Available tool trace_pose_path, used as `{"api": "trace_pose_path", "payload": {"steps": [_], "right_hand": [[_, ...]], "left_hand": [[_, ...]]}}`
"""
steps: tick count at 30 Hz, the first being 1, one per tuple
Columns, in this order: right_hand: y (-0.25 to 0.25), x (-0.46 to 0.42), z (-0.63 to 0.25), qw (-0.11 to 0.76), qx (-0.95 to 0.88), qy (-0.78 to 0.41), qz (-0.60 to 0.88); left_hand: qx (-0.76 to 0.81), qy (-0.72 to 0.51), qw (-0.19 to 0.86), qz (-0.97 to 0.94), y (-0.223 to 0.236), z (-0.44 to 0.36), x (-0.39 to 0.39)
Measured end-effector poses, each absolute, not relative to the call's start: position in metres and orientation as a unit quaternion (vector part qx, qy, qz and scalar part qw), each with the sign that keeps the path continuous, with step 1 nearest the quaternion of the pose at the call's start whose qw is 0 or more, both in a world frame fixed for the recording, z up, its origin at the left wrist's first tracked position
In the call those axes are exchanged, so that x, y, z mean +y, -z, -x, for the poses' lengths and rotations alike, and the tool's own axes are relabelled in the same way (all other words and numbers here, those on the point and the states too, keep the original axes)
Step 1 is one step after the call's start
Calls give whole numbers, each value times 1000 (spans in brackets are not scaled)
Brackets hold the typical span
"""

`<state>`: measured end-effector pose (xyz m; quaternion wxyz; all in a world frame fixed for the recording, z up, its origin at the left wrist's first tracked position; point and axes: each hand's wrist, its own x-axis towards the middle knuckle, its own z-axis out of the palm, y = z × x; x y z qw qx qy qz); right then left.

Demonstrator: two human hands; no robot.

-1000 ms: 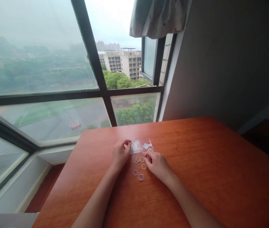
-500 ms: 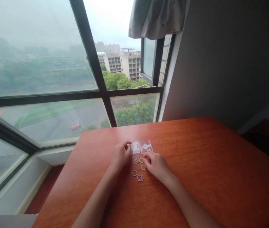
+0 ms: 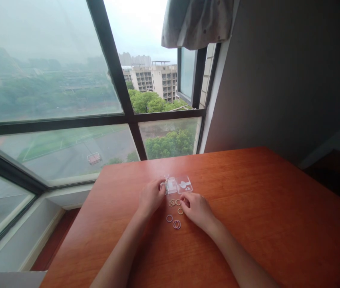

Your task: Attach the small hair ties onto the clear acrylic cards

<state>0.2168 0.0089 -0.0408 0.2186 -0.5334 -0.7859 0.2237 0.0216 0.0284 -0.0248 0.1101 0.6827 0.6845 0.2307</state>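
Note:
My left hand (image 3: pixel 151 197) has its thumb and fingers curled closed at the left edge of a small clear plastic box (image 3: pixel 171 185), which lies with its lid (image 3: pixel 184 185) opened out to the right. Small whitish and green bits show by those fingertips. My right hand (image 3: pixel 196 207) is pinched closed just below the lid. Its fingertips are beside a pale yellow ring (image 3: pixel 178 202); whether they grip it is hidden. More yellow rings (image 3: pixel 172 203) lie to the left, and another yellow ring (image 3: pixel 180 211) lies nearer me. Closest to me are a purple ring (image 3: pixel 169 218) and two overlapping purple rings (image 3: pixel 176 224).
Everything lies on a reddish-brown wooden table (image 3: pixel 247 208). Beyond its far edge is a dark-framed window (image 3: pixel 134 119) with one pane swung outward. A grey curtain (image 3: pixel 198 24) hangs at the top, and a dark wall (image 3: pixel 277 80) is on the right.

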Motion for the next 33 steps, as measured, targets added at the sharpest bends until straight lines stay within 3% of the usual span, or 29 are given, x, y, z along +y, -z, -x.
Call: {"api": "trace_pose_path", "payload": {"steps": [15,33], "right_hand": [[40,8,-217,203,-793,-217,531],[35,7,-216,184,-791,-221,540]], "left_hand": [[613,-246,54,-749,28,-25,28],[657,-222,20,-720,29,-23,27]]}}
